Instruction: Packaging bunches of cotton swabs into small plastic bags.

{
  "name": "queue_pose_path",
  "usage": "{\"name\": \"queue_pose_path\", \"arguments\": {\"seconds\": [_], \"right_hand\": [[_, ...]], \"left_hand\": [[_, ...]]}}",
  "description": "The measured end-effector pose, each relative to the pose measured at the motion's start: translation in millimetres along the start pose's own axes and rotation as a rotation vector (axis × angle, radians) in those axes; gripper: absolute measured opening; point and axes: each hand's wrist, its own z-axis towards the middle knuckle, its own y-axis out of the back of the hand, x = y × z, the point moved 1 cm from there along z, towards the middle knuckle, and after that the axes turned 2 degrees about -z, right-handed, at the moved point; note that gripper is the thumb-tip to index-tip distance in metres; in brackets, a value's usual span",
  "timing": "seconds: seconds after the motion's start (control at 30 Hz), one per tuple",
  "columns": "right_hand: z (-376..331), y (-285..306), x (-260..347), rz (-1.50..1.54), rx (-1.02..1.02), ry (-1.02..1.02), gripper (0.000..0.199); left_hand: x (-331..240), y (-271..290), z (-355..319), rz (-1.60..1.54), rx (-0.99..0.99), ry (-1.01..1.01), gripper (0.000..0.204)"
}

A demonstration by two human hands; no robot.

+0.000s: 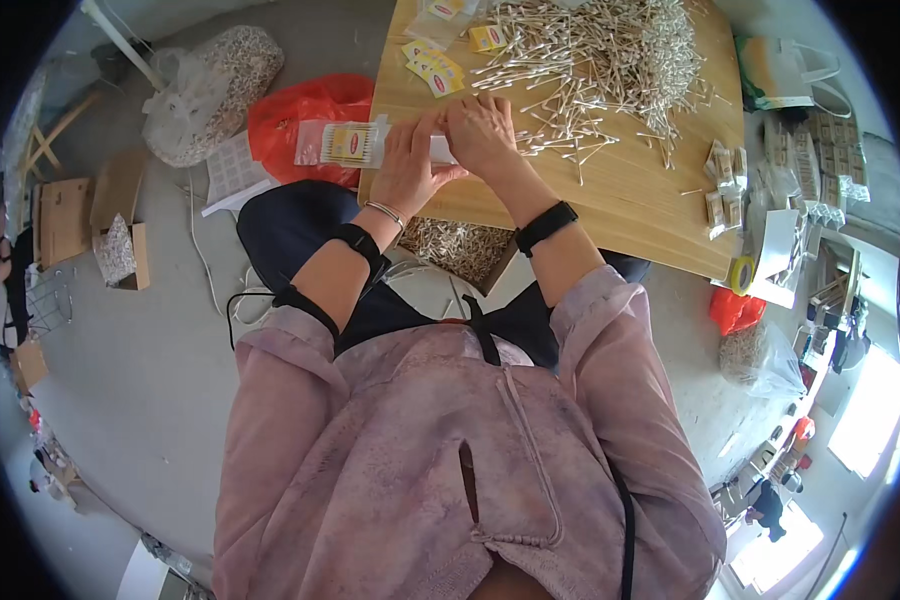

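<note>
My left hand (407,165) and my right hand (480,132) meet over the near left edge of a wooden table (620,190). Together they grip a clear plastic packet (350,142) with a yellow and red label, filled with cotton swabs. The packet sticks out to the left past the table edge. A large heap of loose cotton swabs (600,60) lies just beyond my right hand. Several small yellow-labelled packets (435,72) lie above my hands.
A red plastic bag (295,115) and a clear sack of swabs (215,85) sit on the floor at left. A box of swabs (460,250) is under the table. Small filled packets (725,185) and a tape roll (740,275) lie at the table's right edge.
</note>
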Motion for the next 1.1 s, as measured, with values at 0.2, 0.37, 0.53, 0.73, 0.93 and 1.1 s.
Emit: {"name": "queue_pose_path", "arguments": {"seconds": [0.2,0.37,0.53,0.73,0.93,1.1], "right_hand": [[11,-1,-20,0.613,-0.063,-0.285,0.023],[7,15,-43,0.965,-0.310,-0.251,0.016],[-14,20,-45,1.068,-0.228,-0.297,0.019],[-75,15,-24,0.728,0.236,-0.067,0.019],[-45,12,-38,0.607,0.035,-0.320,0.021],[-8,9,-40,0.348,-0.032,-0.465,0.016]], "left_hand": [[3,5,1,0.035,-0.046,-0.057,0.090],[1,5,2,0.095,-0.039,-0.064,0.086],[4,-1,2,0.069,-0.012,-0.068,0.077],[5,1,2,0.125,0.011,-0.103,0.066],[3,-2,2,0.151,0.000,-0.128,0.060],[1,-2,2,0.125,0.013,-0.107,0.057]]}}
